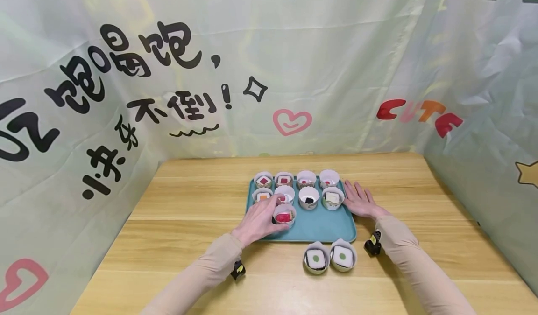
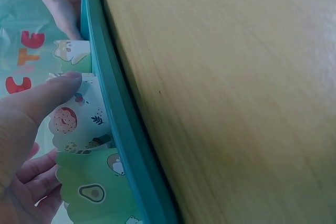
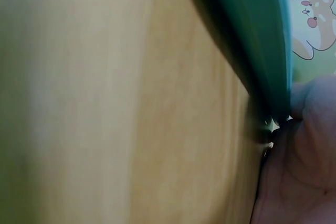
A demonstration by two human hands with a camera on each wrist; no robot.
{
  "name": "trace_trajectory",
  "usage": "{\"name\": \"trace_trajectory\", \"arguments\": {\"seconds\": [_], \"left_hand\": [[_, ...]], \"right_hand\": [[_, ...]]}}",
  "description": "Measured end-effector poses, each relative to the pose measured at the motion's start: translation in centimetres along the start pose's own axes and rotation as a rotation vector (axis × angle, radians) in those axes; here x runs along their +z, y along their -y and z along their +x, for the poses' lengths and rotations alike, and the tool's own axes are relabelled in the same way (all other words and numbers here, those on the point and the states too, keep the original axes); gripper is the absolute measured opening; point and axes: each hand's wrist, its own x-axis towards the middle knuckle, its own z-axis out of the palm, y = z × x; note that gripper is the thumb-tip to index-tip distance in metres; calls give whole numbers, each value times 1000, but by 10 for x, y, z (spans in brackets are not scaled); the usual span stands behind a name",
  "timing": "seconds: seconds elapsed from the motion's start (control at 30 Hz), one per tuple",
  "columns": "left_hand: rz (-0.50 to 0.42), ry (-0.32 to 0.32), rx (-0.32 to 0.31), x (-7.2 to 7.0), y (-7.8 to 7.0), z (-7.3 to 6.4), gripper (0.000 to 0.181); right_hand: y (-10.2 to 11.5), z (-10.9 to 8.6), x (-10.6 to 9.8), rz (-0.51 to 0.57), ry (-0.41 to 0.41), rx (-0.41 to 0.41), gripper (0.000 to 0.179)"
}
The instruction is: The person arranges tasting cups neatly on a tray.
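My left hand [image 1: 262,218] grips a paper baking cup [image 1: 284,217] with something red inside, at the front left of the blue-green tray [image 1: 321,226]. In the left wrist view, the thumb [image 2: 65,85] lies against the white cup [image 2: 79,116] with a doughnut print, and the fingers curl behind. Beside it is a green cup [image 2: 94,184] printed with an avocado. My right hand [image 1: 359,200], its fingers extended, lies against the tray's right edge near a cup with a pale square [image 1: 332,198]. In the right wrist view, part of that hand [image 3: 307,161] meets the tray rim [image 3: 262,40].
Several paper cups, one with a black piece [image 1: 308,197], stand in two rows on the tray's back half. On the wooden table [image 1: 189,212], two cups [image 1: 316,258] with white squares and green dots stand before the tray. A printed cloth [image 1: 336,72] hangs behind.
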Motion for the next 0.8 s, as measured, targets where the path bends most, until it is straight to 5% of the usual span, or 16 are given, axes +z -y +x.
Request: {"name": "trace_trajectory", "arguments": {"seconds": [0.2,0.43,0.8], "left_hand": [[4,-9,-3,1,0,0,81],[-2,1,-22,1,-1,1,83],[-17,1,-32,1,-2,2,85]], "right_hand": [[-3,1,1,-17,-6,-4,115],[2,-2,-1,-1,4,-3,83],[-7,4,3,-20,-4,-5,116]]}}
